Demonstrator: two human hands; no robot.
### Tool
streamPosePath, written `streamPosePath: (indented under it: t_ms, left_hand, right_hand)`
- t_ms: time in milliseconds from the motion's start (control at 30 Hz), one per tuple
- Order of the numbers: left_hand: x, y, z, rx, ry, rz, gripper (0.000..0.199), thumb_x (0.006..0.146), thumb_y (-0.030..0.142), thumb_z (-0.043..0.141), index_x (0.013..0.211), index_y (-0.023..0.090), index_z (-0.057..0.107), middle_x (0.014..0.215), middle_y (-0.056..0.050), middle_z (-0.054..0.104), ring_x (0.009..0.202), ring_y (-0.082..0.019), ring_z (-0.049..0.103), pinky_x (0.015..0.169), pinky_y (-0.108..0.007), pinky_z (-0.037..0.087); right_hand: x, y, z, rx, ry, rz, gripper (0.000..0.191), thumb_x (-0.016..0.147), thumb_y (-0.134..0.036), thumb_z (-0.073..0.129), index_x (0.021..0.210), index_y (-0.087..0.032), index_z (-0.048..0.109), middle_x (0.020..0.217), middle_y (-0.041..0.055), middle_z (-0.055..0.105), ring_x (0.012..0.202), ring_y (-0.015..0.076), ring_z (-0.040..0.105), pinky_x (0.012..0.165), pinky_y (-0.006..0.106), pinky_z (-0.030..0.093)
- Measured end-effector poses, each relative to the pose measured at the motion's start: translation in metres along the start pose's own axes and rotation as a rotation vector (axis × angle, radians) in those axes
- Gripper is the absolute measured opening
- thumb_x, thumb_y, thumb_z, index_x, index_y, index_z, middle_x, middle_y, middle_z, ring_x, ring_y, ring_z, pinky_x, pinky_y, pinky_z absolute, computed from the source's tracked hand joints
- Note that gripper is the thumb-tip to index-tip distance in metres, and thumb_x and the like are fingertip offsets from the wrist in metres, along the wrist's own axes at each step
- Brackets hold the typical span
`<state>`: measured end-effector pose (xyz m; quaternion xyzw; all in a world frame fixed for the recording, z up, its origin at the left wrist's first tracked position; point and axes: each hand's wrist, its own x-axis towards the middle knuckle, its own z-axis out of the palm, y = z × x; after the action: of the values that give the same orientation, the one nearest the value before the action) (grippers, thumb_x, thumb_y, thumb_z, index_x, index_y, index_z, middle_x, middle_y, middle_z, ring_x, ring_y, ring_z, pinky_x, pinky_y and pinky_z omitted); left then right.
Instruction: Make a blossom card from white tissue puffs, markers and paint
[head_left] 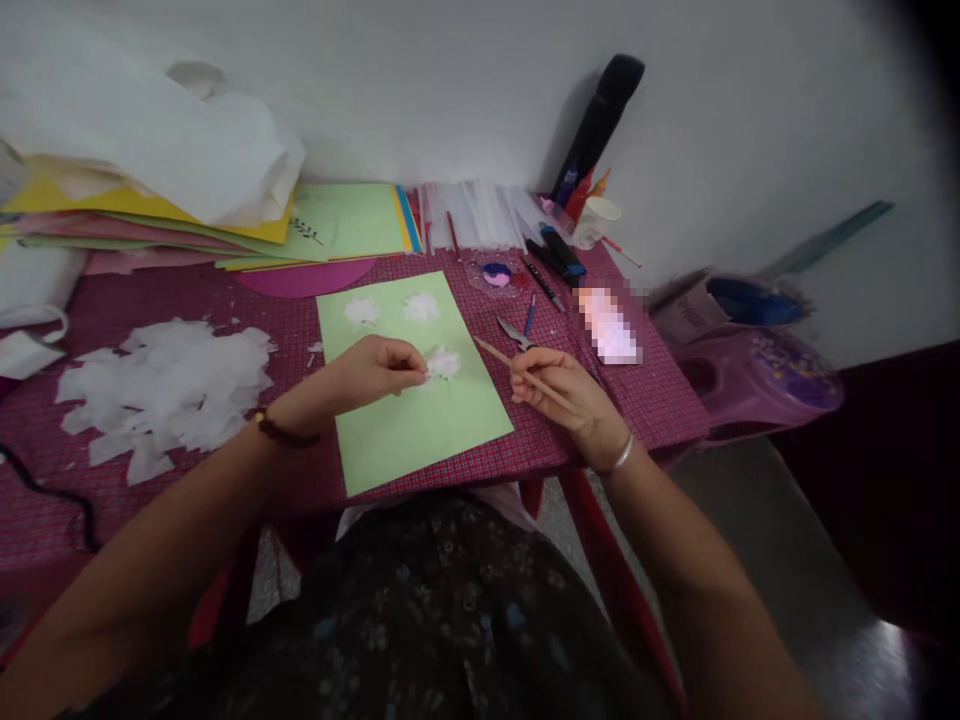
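Observation:
A light green sheet of paper [405,440] lies on the table in front of me, with three fluffy white tufts on it. Two tufts [421,307] sit near its far edge. My left hand [379,372] is over the sheet, thumb and fingers pinched at the side of the nearest white tuft [442,363]; whatever is between the fingertips is too small to make out. Just right of the sheet, my right hand [562,395] grips a thin wooden stick [495,353], its tip pointing up and left toward the paper. Pliers [515,333] lie just beyond that hand.
A heap of white paper pieces [172,385] spreads at left. Coloured sheets [349,220] and clear plastic strips [480,212] line the wall. A paint palette [495,275], a blue-black tool [559,250], a pen [544,285] and a blurred bright rectangle [611,325] lie at right.

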<state>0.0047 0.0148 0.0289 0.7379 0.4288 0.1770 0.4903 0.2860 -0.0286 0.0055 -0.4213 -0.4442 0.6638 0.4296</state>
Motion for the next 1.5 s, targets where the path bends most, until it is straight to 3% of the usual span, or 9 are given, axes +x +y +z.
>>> streamPosePath:
  t_ms: [133,233,333,533,967,1333,1500]
  left_hand:
    - [0.012,0.005,0.010,0.003,-0.084,-0.005,0.013,0.076,0.030,0.063,0.076,0.017,0.065,0.061,0.002,0.060,0.053,-0.009,0.053,0.052,-0.021,0.043]
    - [0.019,-0.001,0.021,0.006,-0.015,-0.005,0.010,0.075,0.026,0.063,0.078,0.017,0.060,0.061,0.002,0.058,0.054,-0.010,0.054,0.052,-0.023,0.045]
    - [0.020,-0.009,0.030,0.051,0.053,0.010,0.008,0.074,0.023,0.062,0.078,0.017,0.058,0.064,0.002,0.058,0.057,-0.011,0.054,0.054,-0.023,0.044]
    - [0.014,-0.013,0.039,0.161,0.165,0.026,0.003,0.075,0.018,0.060,0.076,0.017,0.058,0.068,0.001,0.059,0.063,-0.012,0.054,0.059,-0.025,0.041]
    - [0.017,-0.019,0.049,0.202,0.317,0.060,0.005,0.075,0.016,0.060,0.074,0.019,0.056,0.068,0.002,0.059,0.064,-0.011,0.053,0.061,-0.026,0.042]
    - [0.024,-0.023,0.051,0.294,0.446,0.062,0.013,0.071,0.010,0.063,0.078,0.019,0.057,0.075,0.000,0.053,0.068,-0.013,0.052,0.064,-0.030,0.042]
    - [0.026,-0.029,0.047,0.152,0.452,0.013,0.023,0.068,0.006,0.057,0.086,0.020,0.056,0.076,0.001,0.052,0.062,-0.012,0.051,0.057,-0.027,0.044]
  right_hand:
    - [-0.002,0.002,0.012,0.163,0.013,-0.032,0.033,0.059,-0.037,0.084,0.082,-0.024,0.063,0.071,-0.0037,0.061,0.061,0.0102,0.058,0.063,0.028,0.055]
    - [-0.001,0.006,0.020,0.142,0.019,-0.122,0.035,0.062,-0.038,0.083,0.084,-0.025,0.059,0.072,-0.0051,0.058,0.064,0.0095,0.056,0.065,0.027,0.053]
    - [0.003,0.015,0.024,0.097,0.117,-0.218,0.028,0.075,-0.044,0.072,0.083,-0.025,0.054,0.066,-0.0059,0.053,0.059,0.0091,0.053,0.060,0.025,0.048]
    - [0.001,0.035,0.033,-0.053,0.276,-0.159,0.023,0.090,-0.046,0.052,0.085,-0.023,0.054,0.068,-0.0021,0.060,0.055,0.0102,0.054,0.056,0.026,0.046]
    - [0.003,0.041,0.041,-0.142,0.278,-0.260,0.021,0.089,-0.041,0.057,0.085,-0.020,0.058,0.068,-0.0025,0.065,0.054,0.0092,0.058,0.054,0.025,0.047]
    - [0.003,0.041,0.042,-0.174,0.277,-0.243,0.021,0.089,-0.042,0.058,0.088,-0.021,0.060,0.071,-0.0019,0.068,0.058,0.0108,0.064,0.057,0.026,0.051]
    - [0.004,0.042,0.043,-0.190,0.274,-0.256,0.019,0.090,-0.039,0.057,0.088,-0.021,0.063,0.072,-0.0012,0.069,0.059,0.0112,0.065,0.055,0.026,0.049]
